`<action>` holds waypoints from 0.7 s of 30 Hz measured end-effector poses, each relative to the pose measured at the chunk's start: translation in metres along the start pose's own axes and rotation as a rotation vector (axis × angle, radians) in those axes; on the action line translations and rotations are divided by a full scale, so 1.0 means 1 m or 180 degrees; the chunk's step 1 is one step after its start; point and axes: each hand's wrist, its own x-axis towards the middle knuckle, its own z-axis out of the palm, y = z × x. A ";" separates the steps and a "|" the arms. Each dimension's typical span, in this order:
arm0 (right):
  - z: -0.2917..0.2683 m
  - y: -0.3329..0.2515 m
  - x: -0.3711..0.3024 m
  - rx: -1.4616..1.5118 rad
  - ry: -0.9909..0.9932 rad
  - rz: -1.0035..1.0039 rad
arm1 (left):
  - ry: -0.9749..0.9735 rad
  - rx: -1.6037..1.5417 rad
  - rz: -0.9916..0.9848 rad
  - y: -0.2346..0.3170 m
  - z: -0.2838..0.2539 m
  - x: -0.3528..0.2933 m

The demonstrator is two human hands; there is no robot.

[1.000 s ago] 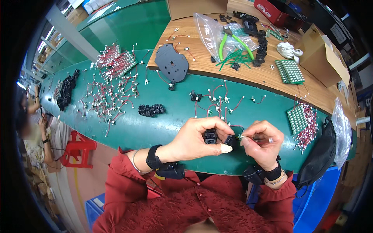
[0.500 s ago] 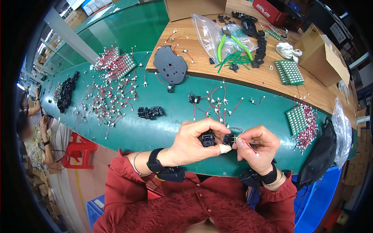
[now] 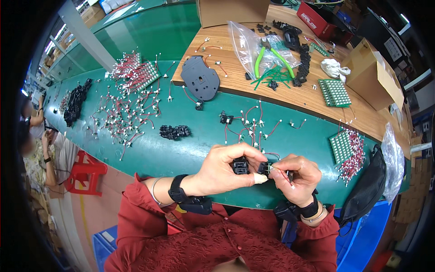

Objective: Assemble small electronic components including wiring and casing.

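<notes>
My left hand (image 3: pixel 225 167) is closed round small black plastic parts. One black plastic part (image 3: pixel 240 166) sits within the curl of its fingers. A second black block (image 3: pixel 263 168) is pinched between the thumb, which has a pale wrap on its tip, and a fingertip. My right hand (image 3: pixel 299 176) pinches a small circuit board with a red wire lead (image 3: pixel 285 176) that trails over the fingers to a white connector. The board touches the open side of the black block; how deep it sits I cannot tell.
Loose wired boards (image 3: pixel 253 126) lie just beyond my hands, and a larger heap (image 3: pixel 131 109) to the left. Black parts (image 3: pixel 175 132) form a cluster. Green-handled cutters (image 3: pixel 260 61) rest on the raised wooden board (image 3: pixel 213 41). A board panel (image 3: pixel 340 147) is on the right. Another person (image 3: pixel 41 158) sits far left.
My right fingers have moved slightly left and bent inward, bringing the small board up against the black block. My left hand keeps its hold. The view has shifted a little.
</notes>
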 end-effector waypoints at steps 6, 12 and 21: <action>0.002 0.000 0.003 -0.0568 -0.0112 -0.0640 | 0.0067 0.0477 0.0370 0.000 0.000 0.000; 0.000 -0.001 0.000 -0.0323 -0.0193 -0.0354 | 0.0026 0.0404 0.0829 -0.005 -0.002 0.000; 0.004 -0.002 -0.001 -0.0171 -0.0074 -0.0380 | -0.0034 0.0223 0.0774 -0.003 0.000 0.001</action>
